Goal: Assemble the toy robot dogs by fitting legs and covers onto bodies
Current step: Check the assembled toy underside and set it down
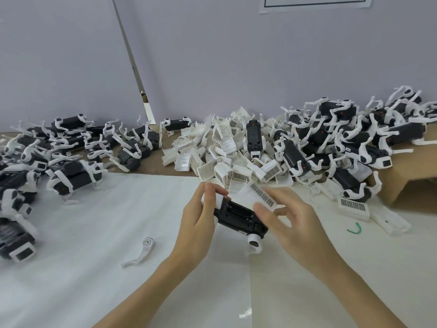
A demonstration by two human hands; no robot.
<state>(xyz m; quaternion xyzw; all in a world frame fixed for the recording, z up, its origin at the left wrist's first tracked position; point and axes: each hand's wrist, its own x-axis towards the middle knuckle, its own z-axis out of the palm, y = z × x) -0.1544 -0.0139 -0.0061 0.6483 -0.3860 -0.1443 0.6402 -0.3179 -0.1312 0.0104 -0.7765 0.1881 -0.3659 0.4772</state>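
Observation:
A black toy dog body (238, 215) with white leg joints is held over the white table sheet, its open underside facing up. My left hand (201, 221) grips its far left end. My right hand (290, 218) pinches a white cover (260, 196) with a dark grille strip and holds it tilted just above the body's right half. A white round leg joint (255, 242) sticks out below the body's near end.
A loose white leg (140, 253) lies on the white table sheet (94, 233) at lower left. A heap of white covers (224, 147) sits behind my hands. Piles of dogs with legs stand at left (66, 150) and right (354, 138). A green tie (354, 228) and a cardboard box (413, 176) are at right.

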